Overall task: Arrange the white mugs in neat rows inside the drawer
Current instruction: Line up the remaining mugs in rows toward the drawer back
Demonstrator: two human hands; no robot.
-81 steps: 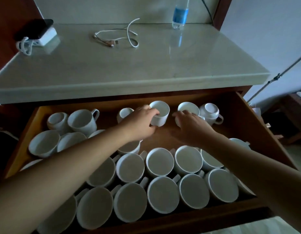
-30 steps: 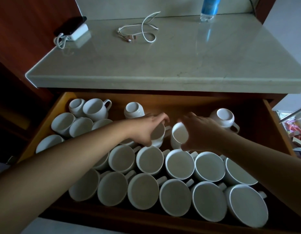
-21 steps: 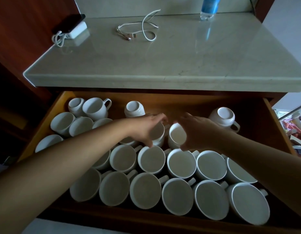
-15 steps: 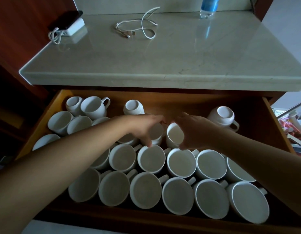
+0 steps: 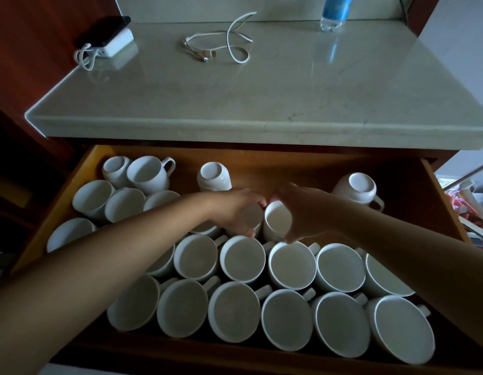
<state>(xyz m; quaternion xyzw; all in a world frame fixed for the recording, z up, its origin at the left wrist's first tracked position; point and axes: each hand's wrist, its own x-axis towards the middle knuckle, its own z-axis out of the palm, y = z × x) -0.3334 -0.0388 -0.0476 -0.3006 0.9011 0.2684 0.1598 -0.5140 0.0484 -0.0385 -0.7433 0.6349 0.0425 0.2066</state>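
An open wooden drawer (image 5: 435, 201) holds several white mugs. Two tidy rows of upright mugs fill its front; one of them (image 5: 241, 259) sits just below my hands. My left hand (image 5: 236, 212) is shut on a white mug (image 5: 252, 215) in the drawer's middle. Beside it my right hand (image 5: 302, 212) grips a second upright mug (image 5: 276, 220) by its rim. The two held mugs stand side by side, touching the second row. Loose mugs cluster at the back left (image 5: 149, 174). Two upside-down mugs (image 5: 213, 176) (image 5: 360, 188) stand at the back.
A pale stone countertop (image 5: 262, 85) overhangs the drawer's back. On it lie a white cable (image 5: 226, 41), a phone on a white charger (image 5: 110, 39) and a blue-labelled bottle (image 5: 333, 12). Bare drawer floor shows at the back right (image 5: 411, 207).
Both hands carried their mugs from the drawer's back toward me and lowered them against the second row. The camera view shifted slightly.
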